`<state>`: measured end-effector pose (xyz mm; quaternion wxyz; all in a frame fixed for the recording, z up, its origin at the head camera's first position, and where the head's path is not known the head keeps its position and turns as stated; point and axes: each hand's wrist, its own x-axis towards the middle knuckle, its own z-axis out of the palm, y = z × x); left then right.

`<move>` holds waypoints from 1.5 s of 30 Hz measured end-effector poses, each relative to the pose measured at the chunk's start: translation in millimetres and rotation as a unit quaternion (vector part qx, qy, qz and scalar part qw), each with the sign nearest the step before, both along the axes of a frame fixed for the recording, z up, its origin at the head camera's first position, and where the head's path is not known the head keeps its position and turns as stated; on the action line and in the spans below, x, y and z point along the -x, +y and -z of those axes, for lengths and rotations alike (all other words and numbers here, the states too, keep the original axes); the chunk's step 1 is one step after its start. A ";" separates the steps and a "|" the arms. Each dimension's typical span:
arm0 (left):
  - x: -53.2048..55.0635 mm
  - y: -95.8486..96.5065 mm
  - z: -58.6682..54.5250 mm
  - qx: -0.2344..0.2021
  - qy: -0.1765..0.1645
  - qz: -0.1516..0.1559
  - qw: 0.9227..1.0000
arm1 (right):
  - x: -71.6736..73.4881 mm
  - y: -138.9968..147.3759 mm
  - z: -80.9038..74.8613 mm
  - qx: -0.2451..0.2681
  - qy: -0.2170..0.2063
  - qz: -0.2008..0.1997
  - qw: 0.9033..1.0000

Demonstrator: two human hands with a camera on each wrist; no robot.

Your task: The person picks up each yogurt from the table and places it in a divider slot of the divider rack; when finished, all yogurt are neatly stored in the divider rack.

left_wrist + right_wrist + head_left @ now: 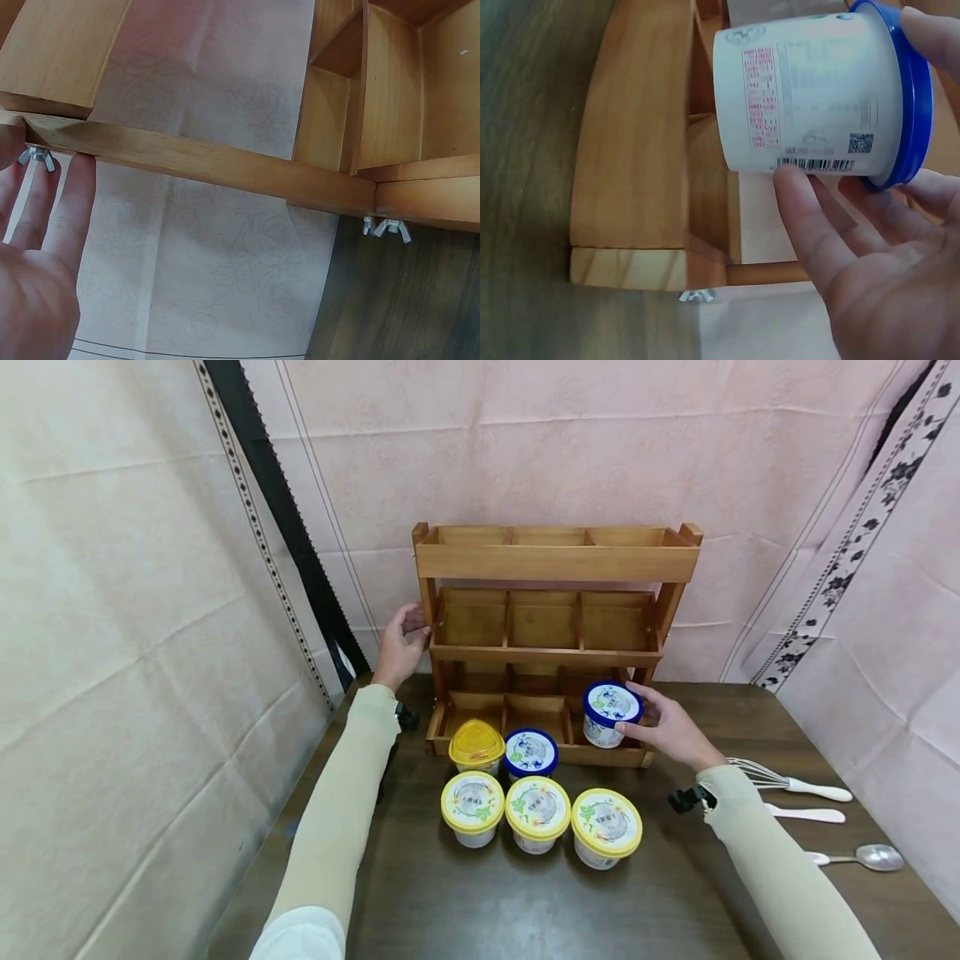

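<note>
My right hand (667, 727) grips a white paper tub with a blue lid (602, 735), thumb on the near side of its lid and fingers round its far side. The tub is at the right-hand bottom compartment of a tiered wooden rack (551, 653); the right wrist view shows it above the rack's lower front board (634, 135). My left hand (401, 643) touches the rack's left upright, its fairly straight fingers (71, 202) beside a wing nut (37, 156). Another blue-lidded tub (531, 752) stands before the rack, beside a tub with a domed yellow lid (477, 743).
Three yellow-lidded tubs (537, 810) stand in a row nearer me on the dark table (540, 910). To the right lie a whisk (795, 781), a white-handled utensil (810, 814) and a spoon (873, 857). Pale cloth (540, 460) hangs behind and at both sides.
</note>
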<state>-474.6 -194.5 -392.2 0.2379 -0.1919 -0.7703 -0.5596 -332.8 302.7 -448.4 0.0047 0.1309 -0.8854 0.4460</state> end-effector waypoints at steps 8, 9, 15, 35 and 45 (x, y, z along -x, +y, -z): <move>0.2 0.0 -0.9 0.002 -0.003 -0.006 1.000 | 8.1 -1.9 12.6 -0.017 -0.014 0.022 1.000; 0.3 0.0 -1.1 0.002 -0.003 -0.005 1.000 | 8.4 -2.7 14.0 -0.019 -0.018 0.023 0.999; 0.0 -1.0 0.0 0.000 -0.001 0.002 1.000 | 10.5 -8.3 22.4 -0.032 -0.034 0.027 0.999; 0.3 1.8 -1.3 -0.009 -0.005 0.006 1.000 | 15.7 -17.8 31.9 -0.088 -0.029 0.065 0.994; -6.0 6.3 -5.0 -0.014 -0.014 -0.002 1.000 | 12.5 -14.7 27.8 -0.091 -0.020 0.076 0.993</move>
